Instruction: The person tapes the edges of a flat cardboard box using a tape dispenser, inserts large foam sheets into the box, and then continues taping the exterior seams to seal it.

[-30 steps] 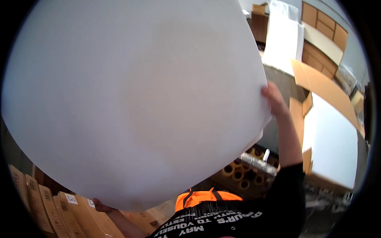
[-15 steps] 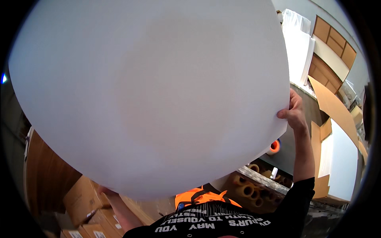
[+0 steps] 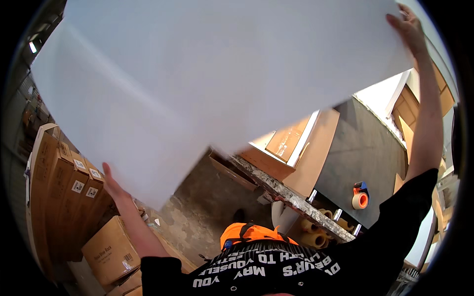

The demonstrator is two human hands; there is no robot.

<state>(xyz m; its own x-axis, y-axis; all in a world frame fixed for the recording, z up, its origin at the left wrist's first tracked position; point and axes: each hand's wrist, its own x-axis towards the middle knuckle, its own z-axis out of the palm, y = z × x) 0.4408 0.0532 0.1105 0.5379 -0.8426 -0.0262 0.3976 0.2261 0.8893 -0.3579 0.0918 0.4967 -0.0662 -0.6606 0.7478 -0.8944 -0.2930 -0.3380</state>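
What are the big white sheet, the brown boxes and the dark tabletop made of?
Sheet: smooth, mostly matte; perhaps thin foam or plastic, from the soft sheen along its bend. Boxes: matte brown, likely cardboard, from their flat panels. Tabletop: dull dark grey; rubber, laminate or metal, hard to tell.

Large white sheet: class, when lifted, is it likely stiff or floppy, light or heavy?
The white sheet is probably light for its size: the left hand and right hand support it at its edges. It may flex, since a pale curved streak on its left part looks like a bend.
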